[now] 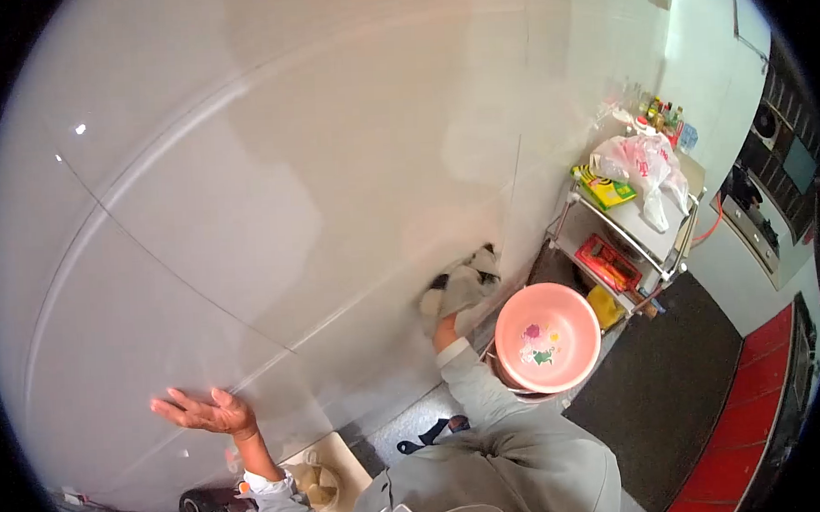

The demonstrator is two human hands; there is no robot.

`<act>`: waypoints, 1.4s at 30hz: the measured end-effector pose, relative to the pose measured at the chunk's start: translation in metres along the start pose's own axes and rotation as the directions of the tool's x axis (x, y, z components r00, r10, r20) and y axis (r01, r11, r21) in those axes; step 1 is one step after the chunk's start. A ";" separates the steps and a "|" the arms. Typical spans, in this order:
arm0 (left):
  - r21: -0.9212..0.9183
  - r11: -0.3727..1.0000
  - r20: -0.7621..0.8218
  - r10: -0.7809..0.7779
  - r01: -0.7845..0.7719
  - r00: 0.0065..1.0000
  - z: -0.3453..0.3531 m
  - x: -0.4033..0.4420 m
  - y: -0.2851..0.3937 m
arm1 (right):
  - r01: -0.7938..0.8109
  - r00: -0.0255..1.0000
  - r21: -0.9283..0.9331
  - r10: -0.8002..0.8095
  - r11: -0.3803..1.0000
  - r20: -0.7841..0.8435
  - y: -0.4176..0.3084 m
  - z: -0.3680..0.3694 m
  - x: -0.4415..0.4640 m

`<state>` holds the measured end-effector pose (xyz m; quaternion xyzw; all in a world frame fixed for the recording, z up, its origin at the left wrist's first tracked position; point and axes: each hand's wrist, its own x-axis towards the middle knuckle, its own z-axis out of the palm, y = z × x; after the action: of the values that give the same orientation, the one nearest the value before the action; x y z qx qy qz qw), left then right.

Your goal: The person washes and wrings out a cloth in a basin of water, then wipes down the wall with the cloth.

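Observation:
My left hand (202,413) is raised against or close beside the shiny tiled wall (362,212), fingers stretched out and nothing in it. My right hand (446,329) is closed on a white cloth with black patches (466,286), which lies against the lower part of the wall. The cloth hides most of the fingers. Close by my right forearm stands a pink basin (574,336) with a flower print on its bottom, raised on something largely hidden beneath it.
A wheeled cart (642,232) at the right holds a plastic bag (644,172), a yellow-green box (602,188), a red tray (607,263) and several bottles. Red cabinets (733,416) line the far right. A pale tub (346,469) stands below my left arm. A dark mat (672,382) covers the floor.

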<state>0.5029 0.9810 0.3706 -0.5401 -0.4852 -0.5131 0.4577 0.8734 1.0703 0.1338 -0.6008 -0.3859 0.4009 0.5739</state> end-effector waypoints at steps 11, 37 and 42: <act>0.040 0.999 -0.029 0.021 -0.020 0.999 -0.005 0.004 0.002 | 0.742 0.651 -0.199 -0.759 0.641 -0.018 -0.214 -0.001 -0.026; 0.063 0.998 -0.001 -0.003 0.003 1.000 -0.007 0.000 -0.003 | 0.829 -0.221 -0.487 -0.961 -0.275 0.165 -0.492 0.053 -0.053; 0.075 0.997 0.010 -0.008 0.008 1.000 -0.010 0.004 0.001 | 0.841 -0.259 -0.463 -0.960 -0.278 0.106 -0.509 0.061 -0.060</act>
<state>0.5031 0.9713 0.3747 -0.5233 -0.5085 -0.4938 0.4730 0.7922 1.0605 0.6431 -0.2189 -0.6742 -0.3815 0.5933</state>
